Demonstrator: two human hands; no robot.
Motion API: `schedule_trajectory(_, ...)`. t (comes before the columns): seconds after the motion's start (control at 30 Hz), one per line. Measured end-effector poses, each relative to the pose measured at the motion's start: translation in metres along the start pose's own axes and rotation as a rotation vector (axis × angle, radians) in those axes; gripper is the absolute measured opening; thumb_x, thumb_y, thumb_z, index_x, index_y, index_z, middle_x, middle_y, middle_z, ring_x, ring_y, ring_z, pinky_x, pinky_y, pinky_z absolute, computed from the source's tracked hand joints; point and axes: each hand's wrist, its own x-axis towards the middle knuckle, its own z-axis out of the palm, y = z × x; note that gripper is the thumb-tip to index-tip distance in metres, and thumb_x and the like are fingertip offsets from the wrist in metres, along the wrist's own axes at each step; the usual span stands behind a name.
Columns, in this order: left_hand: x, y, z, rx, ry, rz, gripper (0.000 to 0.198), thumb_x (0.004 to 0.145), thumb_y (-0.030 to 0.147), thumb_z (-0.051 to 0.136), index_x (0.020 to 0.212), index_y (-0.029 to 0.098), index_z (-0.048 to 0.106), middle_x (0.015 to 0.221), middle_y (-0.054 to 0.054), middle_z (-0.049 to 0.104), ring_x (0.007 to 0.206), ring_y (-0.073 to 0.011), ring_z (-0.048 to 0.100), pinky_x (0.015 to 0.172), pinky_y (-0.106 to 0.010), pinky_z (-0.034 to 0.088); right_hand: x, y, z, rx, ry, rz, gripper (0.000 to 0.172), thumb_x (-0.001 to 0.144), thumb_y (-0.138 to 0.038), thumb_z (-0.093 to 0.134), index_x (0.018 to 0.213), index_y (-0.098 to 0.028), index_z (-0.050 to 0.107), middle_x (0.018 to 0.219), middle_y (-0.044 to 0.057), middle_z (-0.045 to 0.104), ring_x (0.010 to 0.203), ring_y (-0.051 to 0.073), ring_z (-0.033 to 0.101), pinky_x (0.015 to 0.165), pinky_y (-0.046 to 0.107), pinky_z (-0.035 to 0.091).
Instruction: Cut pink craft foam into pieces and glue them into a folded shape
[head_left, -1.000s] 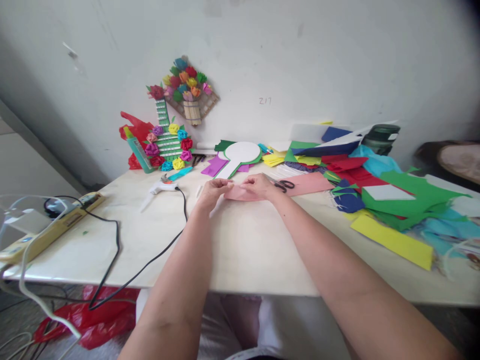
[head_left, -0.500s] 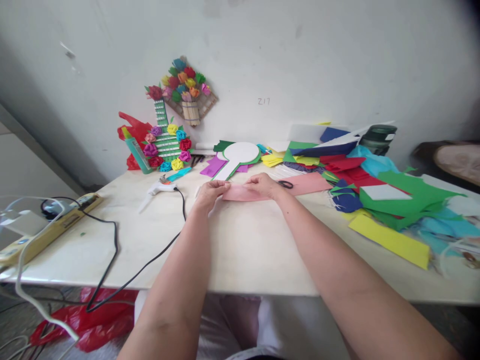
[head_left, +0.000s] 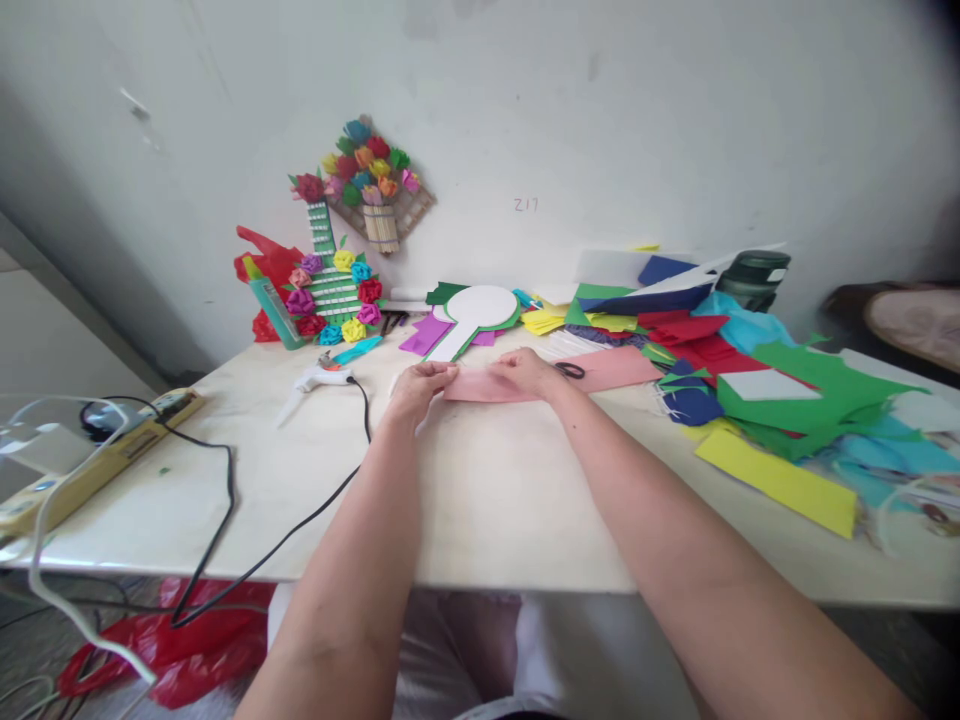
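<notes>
My left hand [head_left: 421,388] pinches the left end of a pink paper strip [head_left: 478,384] between thumb and fingers. Farther right along the same strip, my right hand [head_left: 527,373] has its fingertips closed on it. The strip lies low over the table, and its long part continues past my right wrist. Black scissor handles [head_left: 571,370] show on the pink paper just beside that wrist. Behind my hands is a round white cutout [head_left: 481,304] with a straight stem and a green edge.
Left of my hands lies a white glue gun [head_left: 319,377] with a black cord, near a power strip [head_left: 161,425]. A guitar shape with paper roses [head_left: 335,290] and a glue bottle [head_left: 274,310] stand behind. Coloured paper sheets [head_left: 821,385] heap up on the right.
My right fingertips have shifted very slightly on the pink strip. Otherwise both hands keep their place, and the view has moved only a little.
</notes>
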Motion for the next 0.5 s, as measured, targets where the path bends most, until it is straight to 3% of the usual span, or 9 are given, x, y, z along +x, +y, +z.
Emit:
schedule_trajectory(0.1,-0.0007,0.0003,-0.0003,-0.007,0.000,-0.003,0.028,0.052,0.029,0.076,0.072,0.013,0.067,0.066,-0.001,0.062,0.060,-0.0095,0.053,0.061,-0.023,0.040,-0.0009,0.0021,-0.0018,0.010,-0.028,-0.010,0.035,0.071,-0.045,0.046,0.050,-0.016,0.042,0.050,-0.005,0.026,0.049,0.007,0.024,0.046,0.022,0.019)
schedule_trajectory(0.3,-0.0010,0.0010,-0.0004,-0.010,0.000,-0.003,0.026,0.052,0.028,0.076,0.070,0.013,0.066,0.065,-0.001,0.062,0.059,-0.0089,0.052,0.059,-0.022,0.039,0.0007,0.0074,0.0002,0.021,-0.014,0.018,0.029,0.066,-0.042,0.052,0.059,-0.014,0.054,0.053,-0.004,0.038,0.053,0.009,0.033,0.049,0.021,0.027)
schedule_trajectory(0.5,-0.0016,0.0021,0.0006,-0.011,0.006,-0.017,0.026,0.051,0.028,0.076,0.070,0.013,0.065,0.065,0.000,0.061,0.059,-0.0084,0.052,0.059,-0.022,0.039,0.0000,0.0054,0.0008,0.015,0.005,0.031,0.029,0.065,-0.042,0.052,0.058,-0.014,0.053,0.053,-0.004,0.039,0.053,0.009,0.032,0.049,0.022,0.027)
